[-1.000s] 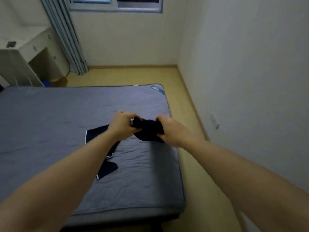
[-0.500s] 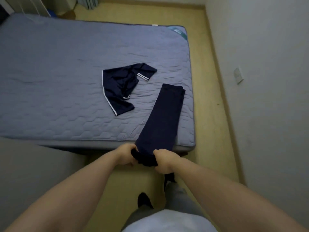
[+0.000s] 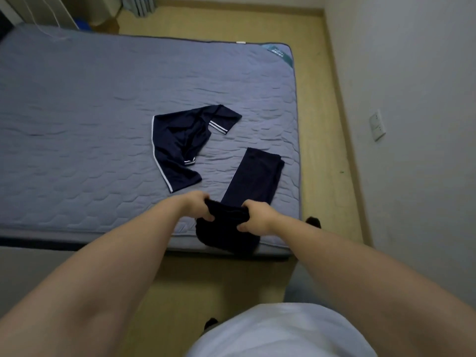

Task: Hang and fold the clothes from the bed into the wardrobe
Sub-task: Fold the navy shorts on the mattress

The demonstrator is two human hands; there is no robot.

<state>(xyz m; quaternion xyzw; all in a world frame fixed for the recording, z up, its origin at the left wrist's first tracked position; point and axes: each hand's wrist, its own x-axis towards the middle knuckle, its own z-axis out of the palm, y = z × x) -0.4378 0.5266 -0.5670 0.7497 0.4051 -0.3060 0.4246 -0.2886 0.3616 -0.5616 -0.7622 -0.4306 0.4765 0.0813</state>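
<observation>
Both hands grip one bunched end of the dark trousers (image 3: 253, 176) at the near edge of the bed (image 3: 90, 112) — the left hand (image 3: 199, 207) and the right hand (image 3: 257, 219) each have their fingers curled round the cloth. A fold hangs over the mattress edge; the rest lies flat, stretching away. Just beyond, to the left, a crumpled navy top (image 3: 177, 140) with white stripes lies on the mattress — apart from the trousers. A wall socket (image 3: 377, 124) sits on the right.

A pale white top (image 3: 280, 333) fills the view at five o'clock. Arms are bare down to the left hand (image 3: 198, 208) and right hand (image 3: 257, 217). Dark footwear (image 3: 210, 323) shows at six o'clock.
</observation>
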